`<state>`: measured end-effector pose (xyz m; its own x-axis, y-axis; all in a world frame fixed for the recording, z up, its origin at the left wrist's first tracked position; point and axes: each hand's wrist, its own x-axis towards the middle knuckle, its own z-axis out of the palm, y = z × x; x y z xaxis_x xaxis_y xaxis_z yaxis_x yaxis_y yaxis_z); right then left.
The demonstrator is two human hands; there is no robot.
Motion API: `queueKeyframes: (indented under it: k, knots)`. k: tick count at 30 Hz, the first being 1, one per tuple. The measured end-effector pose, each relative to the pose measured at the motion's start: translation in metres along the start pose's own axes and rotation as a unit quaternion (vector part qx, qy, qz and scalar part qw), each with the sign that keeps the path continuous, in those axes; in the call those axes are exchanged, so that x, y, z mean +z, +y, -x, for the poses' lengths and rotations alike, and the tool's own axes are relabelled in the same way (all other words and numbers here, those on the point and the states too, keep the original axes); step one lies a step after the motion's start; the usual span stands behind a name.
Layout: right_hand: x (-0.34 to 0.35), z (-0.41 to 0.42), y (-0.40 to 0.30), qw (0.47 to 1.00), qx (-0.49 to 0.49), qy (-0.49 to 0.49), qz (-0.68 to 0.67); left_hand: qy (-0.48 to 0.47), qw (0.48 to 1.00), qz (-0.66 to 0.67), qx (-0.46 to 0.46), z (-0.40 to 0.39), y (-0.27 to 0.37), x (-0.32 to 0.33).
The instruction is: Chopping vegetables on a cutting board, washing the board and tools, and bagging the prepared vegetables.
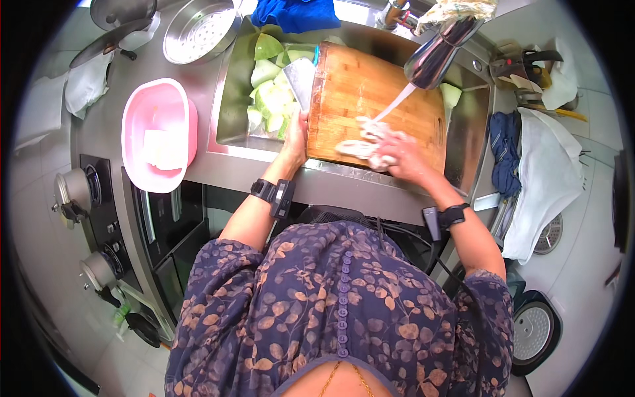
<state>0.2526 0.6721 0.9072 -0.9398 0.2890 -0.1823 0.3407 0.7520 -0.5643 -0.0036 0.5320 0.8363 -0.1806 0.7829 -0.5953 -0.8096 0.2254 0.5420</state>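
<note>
A wooden cutting board (347, 89) lies over the right part of a stainless steel sink (233, 84). My left hand (296, 136) grips the board's left edge. My right hand (404, 156) holds a wet white cloth (364, 148) against the lower part of the board. Water runs from the chrome faucet (431, 59) onto the board beside the cloth. Pieces of pale green gourd or melon (270, 97) lie in the sink to the left. A metal blade (300, 82), apparently a cleaver's, is at the board's left edge, its handle not clearly visible.
A pink plastic basin (131, 134) with something white inside stands left of the sink. Behind it are a steel strainer bowl (201, 32) and pan lids (116, 37). A blue cloth (297, 15) lies at the back rim. Pots (74, 188) stand on the stove at the left.
</note>
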Motion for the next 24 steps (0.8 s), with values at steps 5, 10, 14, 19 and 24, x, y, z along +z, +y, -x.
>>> queueKeyframes:
  k: [5, 10, 14, 19, 24]
  knots:
    - [-0.018, 0.068, 0.083, 0.983, 0.164, -0.040, 0.074, 0.075, 0.969, -0.186, 0.146, -0.004, -0.012, 0.014]
    - [-0.037, 0.089, 0.134, 0.941, 0.338, -0.027, -0.007, 0.138, 0.800, -0.527, 0.251, 0.012, -0.003, 0.036]
    - [-0.047, 0.056, 0.117, 0.933, 0.317, 0.102, -0.135, 0.142, 0.573, -0.727, 0.350, 0.007, 0.003, 0.067]
    - [-0.020, -0.007, 0.065, 0.961, 0.093, 0.223, -0.134, -0.042, 0.523, -0.795, 0.305, -0.057, -0.034, 0.104]
    - [0.009, -0.017, 0.056, 0.986, 0.106, 0.126, -0.032, -0.103, 0.417, -0.841, 0.330, -0.079, -0.040, 0.109]
